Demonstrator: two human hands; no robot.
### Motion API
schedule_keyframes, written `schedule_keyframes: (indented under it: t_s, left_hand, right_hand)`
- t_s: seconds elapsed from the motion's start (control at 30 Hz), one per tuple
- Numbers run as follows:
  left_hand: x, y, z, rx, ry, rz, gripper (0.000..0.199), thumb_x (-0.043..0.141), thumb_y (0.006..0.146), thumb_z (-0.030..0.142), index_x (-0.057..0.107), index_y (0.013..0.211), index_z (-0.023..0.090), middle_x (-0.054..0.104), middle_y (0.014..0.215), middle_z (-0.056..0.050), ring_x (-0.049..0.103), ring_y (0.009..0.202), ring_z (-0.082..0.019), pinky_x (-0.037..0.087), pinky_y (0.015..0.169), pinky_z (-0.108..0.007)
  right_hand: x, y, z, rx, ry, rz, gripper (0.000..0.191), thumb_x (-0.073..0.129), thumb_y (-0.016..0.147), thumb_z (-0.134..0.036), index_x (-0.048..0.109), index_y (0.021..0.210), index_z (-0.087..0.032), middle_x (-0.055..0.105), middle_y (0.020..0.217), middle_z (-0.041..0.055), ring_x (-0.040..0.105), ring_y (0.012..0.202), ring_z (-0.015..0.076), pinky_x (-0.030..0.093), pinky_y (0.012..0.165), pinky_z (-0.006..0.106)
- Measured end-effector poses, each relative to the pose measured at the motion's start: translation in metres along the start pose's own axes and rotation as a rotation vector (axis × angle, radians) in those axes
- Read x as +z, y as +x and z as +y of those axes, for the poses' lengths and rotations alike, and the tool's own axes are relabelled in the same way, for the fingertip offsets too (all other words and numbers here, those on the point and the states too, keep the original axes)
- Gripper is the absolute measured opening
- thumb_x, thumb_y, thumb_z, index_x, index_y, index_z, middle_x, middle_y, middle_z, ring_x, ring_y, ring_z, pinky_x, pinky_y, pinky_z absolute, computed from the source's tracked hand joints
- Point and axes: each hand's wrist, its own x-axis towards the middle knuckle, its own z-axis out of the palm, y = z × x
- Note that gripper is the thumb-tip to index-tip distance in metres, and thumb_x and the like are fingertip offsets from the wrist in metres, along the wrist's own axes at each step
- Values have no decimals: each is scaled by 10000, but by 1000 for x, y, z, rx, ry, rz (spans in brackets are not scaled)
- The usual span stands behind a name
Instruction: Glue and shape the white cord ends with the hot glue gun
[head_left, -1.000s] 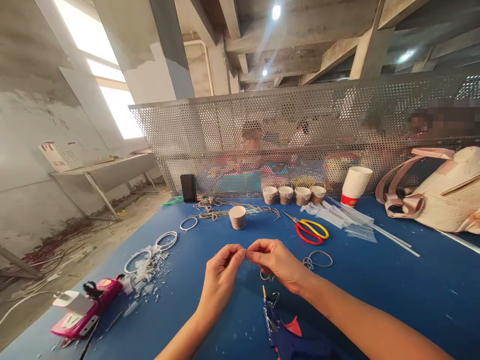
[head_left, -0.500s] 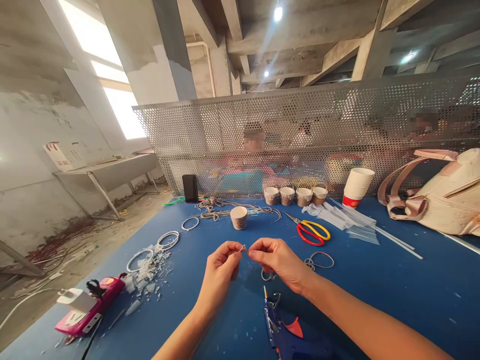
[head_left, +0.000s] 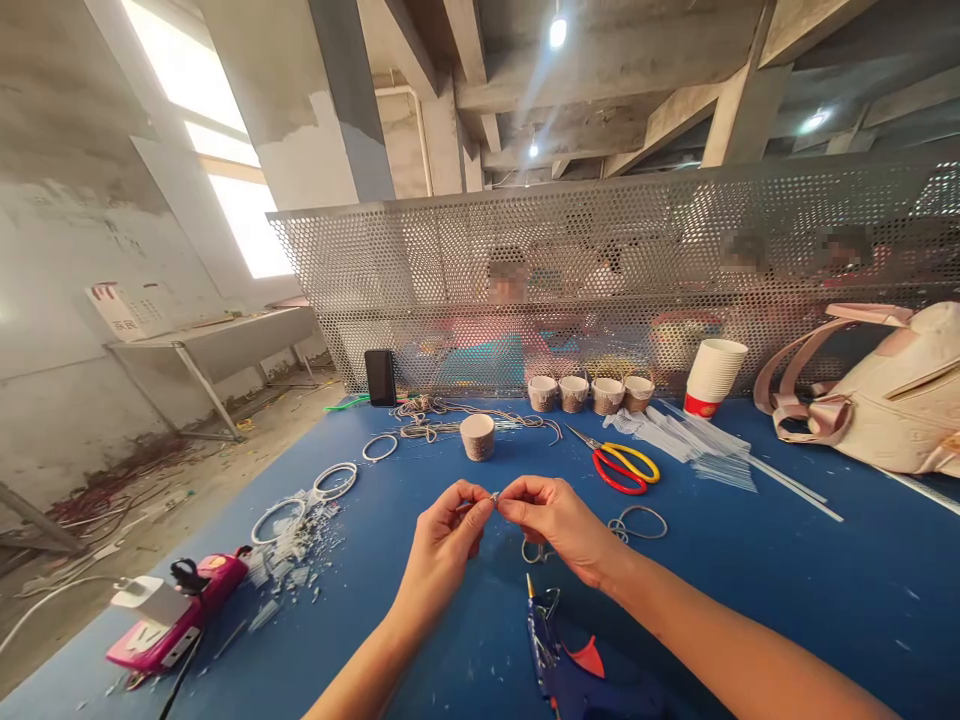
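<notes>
Three white rings (head_left: 335, 481) lie toward the left of the blue surface (head_left: 360, 620), the lowest beside clear scraps (head_left: 300, 545) and just above a pink power strip (head_left: 176, 615) with a white plug (head_left: 150, 603). Next comes an upright black phone (head_left: 380, 377), then loose cord (head_left: 435, 418). The left hand (head_left: 448, 535) and right hand (head_left: 553, 525) meet near the middle, fingers of both pinching a tiny piece (head_left: 494, 498) between them, below a lone cup (head_left: 478, 438). Right of it, a glue gun (head_left: 559, 655) lies beneath the right hand; four cups (head_left: 591, 394) line the mesh (head_left: 465, 290). Then come scissors (head_left: 619, 465), clear sticks (head_left: 694, 440), stacked paper cups (head_left: 714, 378) and a bag (head_left: 900, 390).
</notes>
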Motion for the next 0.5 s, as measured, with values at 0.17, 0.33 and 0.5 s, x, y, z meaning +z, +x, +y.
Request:
schedule_keyframes:
  t_s: [0.17, 0.33, 0.5]
  left_hand:
    - [1, 0, 2, 15, 90, 59, 331, 633, 726, 488, 588, 734, 160, 441, 536, 54, 350, 469, -78, 260, 437, -209]
    - [3, -1, 2, -2, 91, 46, 326, 608, 752, 490, 579, 728, 165, 456, 535, 50, 339, 475, -76, 234, 436, -201]
    - [3, -1, 1, -80, -31, -19, 313, 603, 762, 480, 558, 747, 170, 430, 501, 69, 294, 441, -61, 217, 421, -186]
  right_hand:
    - [0, 0, -2, 5, -25, 18, 316, 754, 621, -452, 653, 697, -163, 468, 551, -62, 304, 490, 65, 222, 465, 227]
    - [4, -3, -6, 2, -49, 32, 321, 768, 595, -458, 657, 692, -172, 490, 580, -51, 334, 533, 79, 236, 482, 226]
    - [5, -4, -6, 18, -58, 49, 361, 775, 570, -489, 656, 695, -172, 512, 589, -44, 359, 537, 83, 266, 492, 225]
